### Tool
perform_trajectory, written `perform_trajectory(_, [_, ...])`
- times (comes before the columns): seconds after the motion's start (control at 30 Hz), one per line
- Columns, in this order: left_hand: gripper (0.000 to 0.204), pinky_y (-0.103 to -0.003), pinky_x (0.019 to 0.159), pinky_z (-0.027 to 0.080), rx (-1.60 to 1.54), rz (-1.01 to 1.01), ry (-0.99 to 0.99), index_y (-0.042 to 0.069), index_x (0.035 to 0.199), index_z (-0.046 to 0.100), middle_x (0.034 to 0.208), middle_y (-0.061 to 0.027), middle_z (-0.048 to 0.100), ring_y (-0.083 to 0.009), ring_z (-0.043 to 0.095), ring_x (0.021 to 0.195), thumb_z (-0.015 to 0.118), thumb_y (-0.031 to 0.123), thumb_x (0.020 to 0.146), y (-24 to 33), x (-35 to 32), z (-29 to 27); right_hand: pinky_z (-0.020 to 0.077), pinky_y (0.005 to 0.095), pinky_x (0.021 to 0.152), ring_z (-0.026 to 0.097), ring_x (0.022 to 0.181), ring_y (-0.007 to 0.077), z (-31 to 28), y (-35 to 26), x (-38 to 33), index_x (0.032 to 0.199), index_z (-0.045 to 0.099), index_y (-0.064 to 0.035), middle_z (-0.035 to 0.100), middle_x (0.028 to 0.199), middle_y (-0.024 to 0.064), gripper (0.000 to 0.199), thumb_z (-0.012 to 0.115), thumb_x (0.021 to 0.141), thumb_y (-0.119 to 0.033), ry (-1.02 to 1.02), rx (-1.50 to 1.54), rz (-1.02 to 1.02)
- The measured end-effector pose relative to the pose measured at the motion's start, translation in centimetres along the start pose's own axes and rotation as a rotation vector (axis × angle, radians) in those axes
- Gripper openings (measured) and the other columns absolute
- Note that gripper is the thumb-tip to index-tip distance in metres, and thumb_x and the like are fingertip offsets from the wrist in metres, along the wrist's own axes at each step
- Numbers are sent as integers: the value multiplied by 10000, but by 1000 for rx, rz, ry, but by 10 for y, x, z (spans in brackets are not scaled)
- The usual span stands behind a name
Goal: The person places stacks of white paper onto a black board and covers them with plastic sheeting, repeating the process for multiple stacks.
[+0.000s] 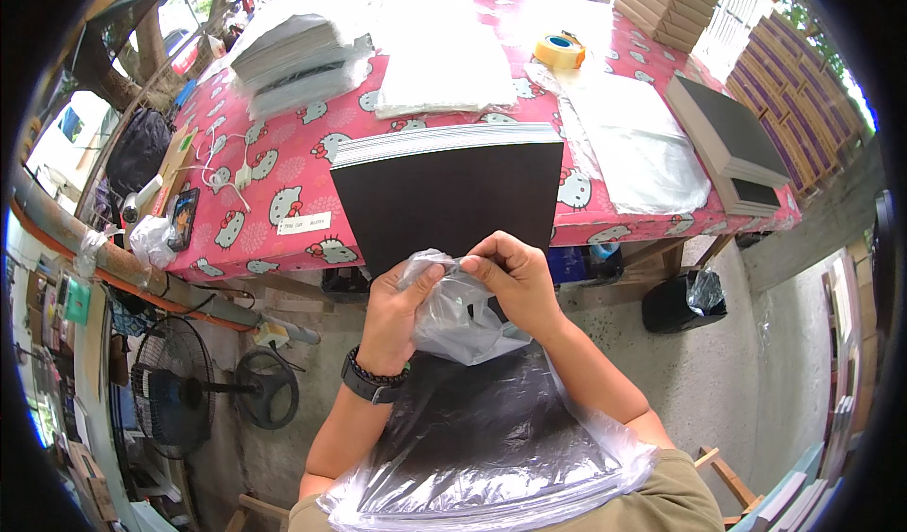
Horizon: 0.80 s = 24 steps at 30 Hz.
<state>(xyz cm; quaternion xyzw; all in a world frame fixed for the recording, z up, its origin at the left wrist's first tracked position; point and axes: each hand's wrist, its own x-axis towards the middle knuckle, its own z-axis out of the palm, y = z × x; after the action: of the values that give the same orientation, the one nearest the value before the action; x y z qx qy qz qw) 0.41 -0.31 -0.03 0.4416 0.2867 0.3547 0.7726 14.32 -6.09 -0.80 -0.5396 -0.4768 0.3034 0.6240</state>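
Note:
My left hand [395,310], below a dark wristband, pinches the gathered mouth of a clear plastic bag [463,319]. Thumb and fingers of my right hand [518,282] are closed on the same plastic, close beside the left fingertips. The bunched film hangs between both hands. On my lap lies a stack of clear plastic bags [491,475] over something dark. Just beyond my hands, a thick black-covered stack of white sheets [444,187] rests at the table's near edge, its cover facing me.
On the pink patterned table [302,192] are wrapped stacks [302,60], white plastic sheets [633,135], a tape roll [560,50], dark-covered books [727,135] and a phone [183,218]. Brown boxes [661,8] stand at the back right. A fan [175,386] and a black bin [685,300] flank me.

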Motion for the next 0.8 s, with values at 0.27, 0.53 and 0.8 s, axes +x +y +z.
perform_trajectory(0.27, [222,-211,599,434,-241,-1,-83,40,916,567,774,0,575,-59,523,661,563,241,822,-12,1,-4,378,204,476,438,548,40,7,1,-2,736,548,11,526,575,22,186,560,821,-154,-37,-216,-138])
perform_trajectory(0.53, [203,-190,578,411,3,-5,-14,38,874,585,734,7,569,-54,518,648,563,233,823,-8,4,-12,293,154,450,373,515,2,-7,-2,-1,696,566,-3,492,580,-59,189,648,759,-161,-215,283,214])
perform_trajectory(0.8, [193,-167,511,352,-26,7,5,49,843,592,699,36,548,-21,454,584,589,239,806,-12,3,-7,312,174,464,401,545,10,-10,11,-5,698,579,-17,503,591,-42,207,628,778,-200,-140,246,218])
